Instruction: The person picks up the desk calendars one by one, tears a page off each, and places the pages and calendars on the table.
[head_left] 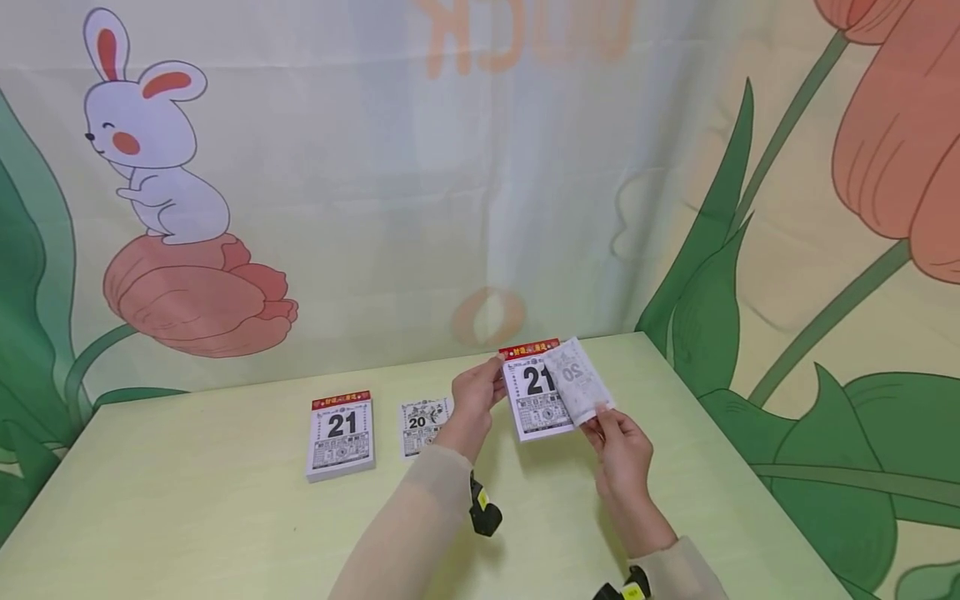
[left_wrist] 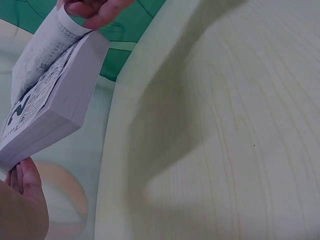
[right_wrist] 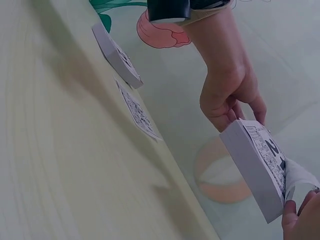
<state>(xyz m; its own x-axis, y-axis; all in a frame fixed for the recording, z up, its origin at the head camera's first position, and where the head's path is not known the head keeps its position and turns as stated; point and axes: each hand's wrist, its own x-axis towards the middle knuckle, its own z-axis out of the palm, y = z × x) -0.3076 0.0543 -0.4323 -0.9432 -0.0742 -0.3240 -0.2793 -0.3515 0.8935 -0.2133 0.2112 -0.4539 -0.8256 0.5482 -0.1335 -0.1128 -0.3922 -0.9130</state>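
Note:
My left hand (head_left: 474, 396) grips the left edge of a thick tear-off calendar (head_left: 534, 408) with a red header and a large 21. The left wrist view shows the calendar block (left_wrist: 75, 95) raised above the table, its side facing the camera. A thin calendar page (head_left: 579, 382), marked 20 in reverse through the paper, is folded over to the right across part of the 21. My right hand (head_left: 624, 454) pinches this page's lower corner between thumb and fingers. In the right wrist view the page (right_wrist: 299, 174) curls up from the block's front.
Another tear-off calendar (head_left: 342, 437) showing 21 lies on the table (head_left: 225, 500) to the left. Beside it is a loose page (head_left: 423, 417) marked 20, partly covered by my left forearm. A printed cloth backdrop (head_left: 375, 208) hangs behind the table's far edge.

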